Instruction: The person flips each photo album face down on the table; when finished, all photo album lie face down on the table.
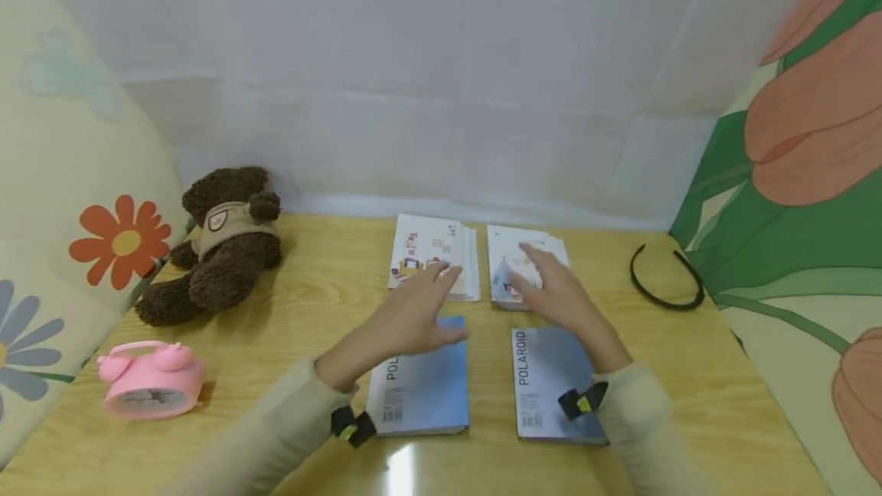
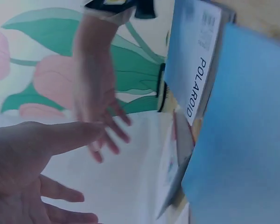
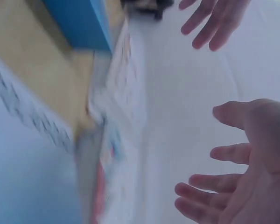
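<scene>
My left hand (image 1: 406, 316) hovers above the far end of a blue POLAROID album (image 1: 437, 396), thumb and fingers spread and holding nothing. Over a second POLAROID album (image 1: 551, 366) reaches my right hand (image 1: 561, 293), its fingers extended toward the back and likewise bare. Behind the albums lie two stacks of white printed cards or booklets, a left stack (image 1: 420, 243) and a right stack (image 1: 506, 247); my fingertips overlap both in the head view. In the right wrist view, the fingers (image 3: 224, 182) of the right hand are apart, with only air between them and the thumb.
A brown teddy bear (image 1: 230, 251) leans at the back left, with a pink alarm clock (image 1: 155, 381) in front of it. A black headband (image 1: 664, 303) lies at the right. White cloth (image 1: 441, 98) hangs behind the wooden table (image 1: 331, 266).
</scene>
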A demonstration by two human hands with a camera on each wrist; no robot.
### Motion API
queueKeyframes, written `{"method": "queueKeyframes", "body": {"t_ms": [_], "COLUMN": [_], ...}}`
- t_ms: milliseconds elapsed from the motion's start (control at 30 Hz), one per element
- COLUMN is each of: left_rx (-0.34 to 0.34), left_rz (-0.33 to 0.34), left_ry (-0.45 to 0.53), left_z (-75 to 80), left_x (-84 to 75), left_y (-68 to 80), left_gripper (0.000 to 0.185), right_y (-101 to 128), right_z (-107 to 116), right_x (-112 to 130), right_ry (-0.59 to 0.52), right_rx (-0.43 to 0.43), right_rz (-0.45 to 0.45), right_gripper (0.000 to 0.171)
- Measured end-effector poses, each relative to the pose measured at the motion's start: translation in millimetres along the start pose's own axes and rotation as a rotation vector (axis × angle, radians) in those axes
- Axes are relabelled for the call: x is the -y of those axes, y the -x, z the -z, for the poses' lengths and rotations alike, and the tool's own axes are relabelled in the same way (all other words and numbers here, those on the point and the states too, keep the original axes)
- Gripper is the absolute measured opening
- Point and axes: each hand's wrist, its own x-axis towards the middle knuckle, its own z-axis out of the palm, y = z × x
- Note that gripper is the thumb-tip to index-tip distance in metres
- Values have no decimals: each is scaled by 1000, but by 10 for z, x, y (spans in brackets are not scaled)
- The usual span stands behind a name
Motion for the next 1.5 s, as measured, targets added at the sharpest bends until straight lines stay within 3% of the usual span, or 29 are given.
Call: {"method": "queueKeyframes", "body": {"t_ms": [100,233,333,433,533,667,867,1000,1100,1200,1333,1500], "left_rx": [48,89,102,112,103,70,53,33,-15,-47,-52,-51], "left_rz": [9,48,83,120,152,149,83,63,23,-54,-129,-165], "left_ry": [16,96,162,164,100,121,424,507,511,509,458,317], "left_z": [-81,-373,-594,-750,-826,-868,-795,-627,-469,-341,-264,-307], "left_x": [-22,53,123,143,109,60,71,91,61,-8,-141,-285], "left_y": [-471,-930,-1122,-1227,-1266,-1255,-1210,-1170,-1171,-1185,-1206,-1258], "left_gripper": [94,83,66,62,65,64,60,78,93,91,87,79], "right_y": [-381,-770,-915,-980,-1015,-1015,-985,-995,-1000,-966,-954,-919], "right_z": [234,302,269,233,204,174,152,100,89,148,217,251], "right_x": [-224,-561,-772,-929,-1026,-1050,-958,-863,-801,-670,-609,-665], "right_ry": [60,98,74,19,47,150,68,-80,-272,-456,-528,-555], "right_rx": [-5,51,117,180,224,228,200,197,227,281,283,213], "right_rz": [-39,-101,-180,-235,-209,-181,-297,-271,-195,-169,-181,-174], "right_gripper": [64,66,68,69,68,67,76,75,70,66,62,58]}}
